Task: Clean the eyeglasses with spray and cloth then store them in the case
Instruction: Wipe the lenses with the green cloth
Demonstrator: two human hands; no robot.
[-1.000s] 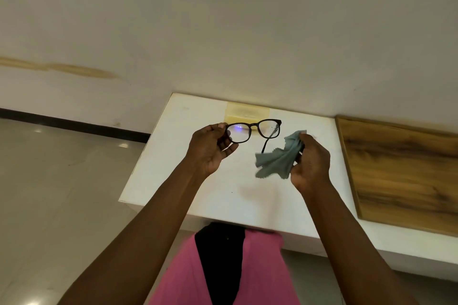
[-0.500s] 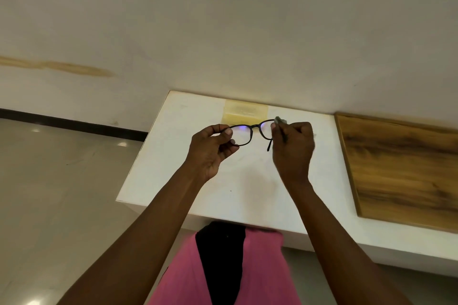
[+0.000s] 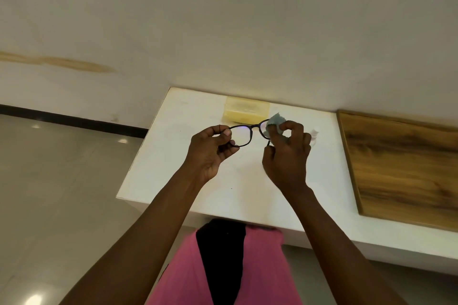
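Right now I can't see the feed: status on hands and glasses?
Left hand pinching glasses at one end. Right hand pressing cloth on the other lens. Case on table behind. Nothing in the way.

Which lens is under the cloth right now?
The lens by the right hand, pinched in the cloth; the other lens, beside the left hand, is bare.

White table (image 3: 188,181) against the wall (image 3: 247,20), wooden panel (image 3: 401,163) at its right, glossy floor (image 3: 62,193).
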